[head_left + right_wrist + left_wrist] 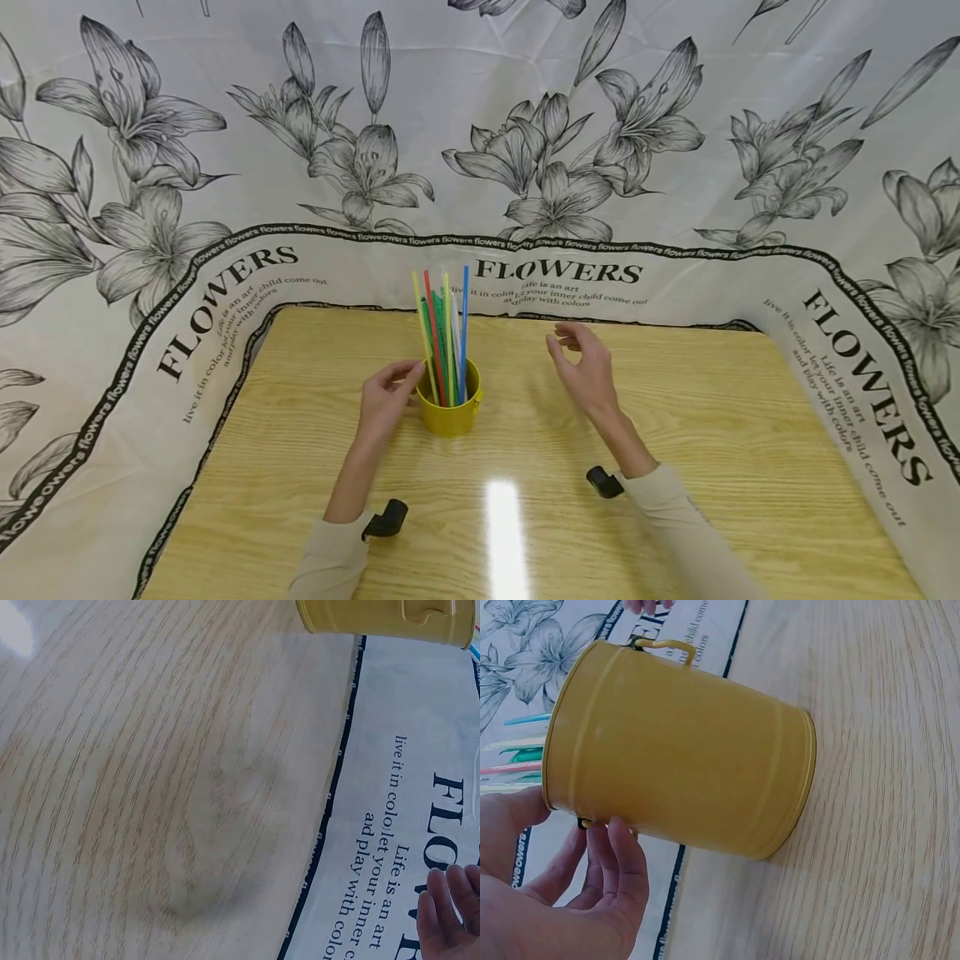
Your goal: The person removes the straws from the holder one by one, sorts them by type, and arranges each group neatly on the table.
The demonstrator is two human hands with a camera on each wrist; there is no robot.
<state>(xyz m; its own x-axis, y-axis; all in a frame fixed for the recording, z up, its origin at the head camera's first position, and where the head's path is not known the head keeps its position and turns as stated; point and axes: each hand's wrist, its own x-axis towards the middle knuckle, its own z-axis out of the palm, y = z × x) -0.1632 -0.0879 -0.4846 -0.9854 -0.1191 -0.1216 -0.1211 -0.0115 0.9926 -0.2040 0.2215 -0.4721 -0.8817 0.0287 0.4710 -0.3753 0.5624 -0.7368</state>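
A small yellow metal bucket (448,421) stands upright on the table, holding several thin sticks (438,350) in yellow, red, green, white and blue. At its left side, my left hand (384,400) grips the bucket; the left wrist view has the thumb at the rim and the fingers (626,859) curled by the small side handle. On the opposite side another handle (667,646) sticks out, untouched. My right hand (587,367) hovers to the right of the bucket, fingers loosely bent, with nothing in it. Only its fingertips (442,911) enter the right wrist view.
The light wooden table (712,417) reaches back to a white cloth (405,200) printed with lilies and the word FLOWERS. This cloth also hangs along the left and right sides. A bright reflection lies on the tabletop near the front. Both wrists wear small black cameras (386,518).
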